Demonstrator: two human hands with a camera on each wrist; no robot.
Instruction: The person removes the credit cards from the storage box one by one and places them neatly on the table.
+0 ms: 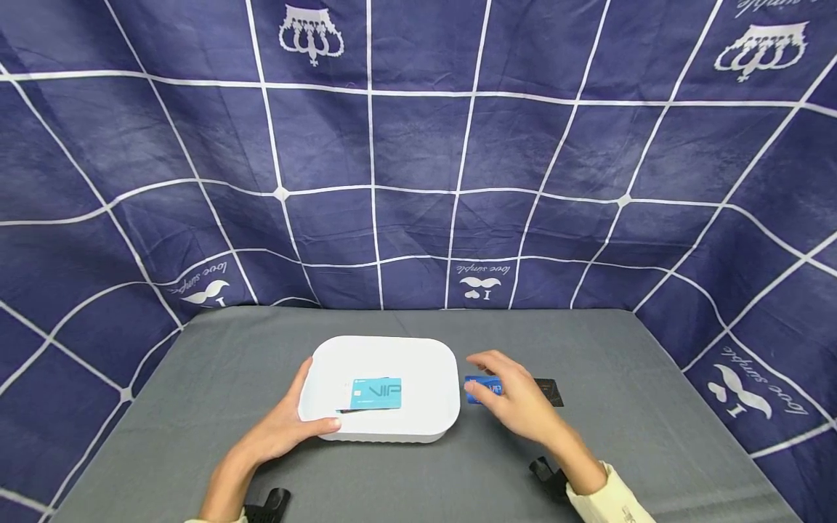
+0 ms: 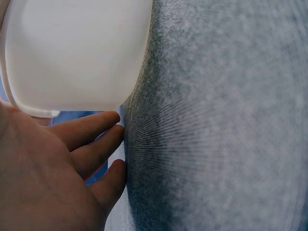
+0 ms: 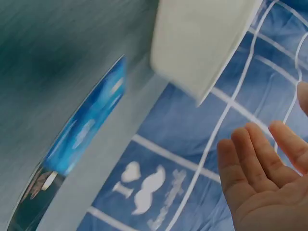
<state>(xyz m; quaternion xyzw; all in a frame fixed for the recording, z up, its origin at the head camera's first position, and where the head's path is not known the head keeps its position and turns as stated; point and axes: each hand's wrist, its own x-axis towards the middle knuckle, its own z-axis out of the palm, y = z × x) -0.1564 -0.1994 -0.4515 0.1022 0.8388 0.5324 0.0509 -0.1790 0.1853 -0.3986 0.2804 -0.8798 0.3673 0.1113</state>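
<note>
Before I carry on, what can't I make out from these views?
- Head: the right end of the blue card and left end of the black card, behind the right grip.
- Head: how many cards lie under the turquoise card, which covers them; its finest print is too small.
- Left wrist: the white box's far part, cut off by the top edge.
- Right wrist: the blue card's print, blurred.
</note>
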